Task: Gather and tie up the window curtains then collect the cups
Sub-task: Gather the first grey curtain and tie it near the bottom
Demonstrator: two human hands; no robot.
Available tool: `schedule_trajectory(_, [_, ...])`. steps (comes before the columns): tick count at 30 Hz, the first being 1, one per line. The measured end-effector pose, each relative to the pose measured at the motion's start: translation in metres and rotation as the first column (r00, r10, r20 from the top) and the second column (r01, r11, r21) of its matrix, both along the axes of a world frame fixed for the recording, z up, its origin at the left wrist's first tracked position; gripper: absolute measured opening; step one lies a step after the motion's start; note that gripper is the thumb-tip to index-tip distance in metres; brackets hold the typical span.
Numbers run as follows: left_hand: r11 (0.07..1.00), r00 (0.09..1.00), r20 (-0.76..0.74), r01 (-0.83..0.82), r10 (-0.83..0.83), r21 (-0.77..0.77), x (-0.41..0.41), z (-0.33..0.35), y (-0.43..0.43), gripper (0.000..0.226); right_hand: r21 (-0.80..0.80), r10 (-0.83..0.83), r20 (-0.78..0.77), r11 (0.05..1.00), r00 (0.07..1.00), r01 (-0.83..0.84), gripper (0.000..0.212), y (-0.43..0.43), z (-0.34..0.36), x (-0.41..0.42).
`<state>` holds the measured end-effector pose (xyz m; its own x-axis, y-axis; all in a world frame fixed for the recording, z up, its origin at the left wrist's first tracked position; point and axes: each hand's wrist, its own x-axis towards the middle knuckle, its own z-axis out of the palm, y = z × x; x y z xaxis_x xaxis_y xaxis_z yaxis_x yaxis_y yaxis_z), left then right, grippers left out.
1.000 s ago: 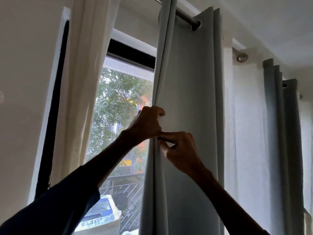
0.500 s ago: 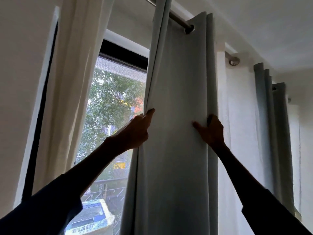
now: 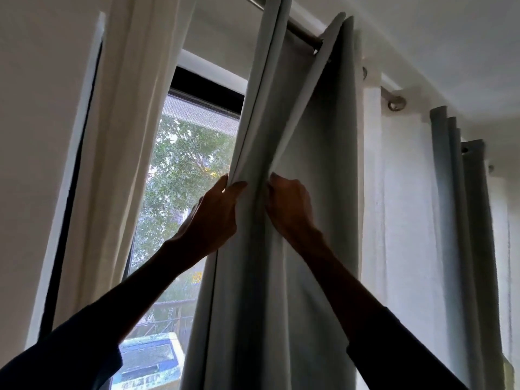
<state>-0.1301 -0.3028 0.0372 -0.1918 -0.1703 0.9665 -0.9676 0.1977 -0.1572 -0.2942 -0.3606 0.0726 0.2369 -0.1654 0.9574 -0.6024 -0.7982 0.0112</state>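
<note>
The grey curtain (image 3: 309, 263) is hung from the curtain rod (image 3: 306, 38) at 12 o'clock and is bunched into folds at the centre of the view. Its leading edge is pinched between thumb and fingers of the left hand (image 3: 213, 218). A fold just beside it, toward 3 o'clock, is gripped by the curled fingers of the right hand (image 3: 289, 209) — the hands are near each other, not touching. The window (image 3: 180, 170) is seen at 9 o'clock, with a cream curtain (image 3: 126, 136) beyond it.
</note>
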Motion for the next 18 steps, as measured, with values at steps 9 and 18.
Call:
schedule_trajectory(9, [0.987, 0.968, -0.251, 0.046, -0.007, 0.153, 0.014, 0.013, 0.005, 0.041, -0.289, 0.078, -0.066, 0.953, 0.995, -0.094, 0.027, 0.054, 0.004, 0.026])
schedule_trajectory(18, [0.979, 0.983, 0.003, 0.182, -0.183, 0.091, -0.007, 0.006, 0.010, 0.083, 0.049, 0.059, 0.024, 0.997, 0.998, -0.060, 0.047, 0.007, -0.049, -0.012])
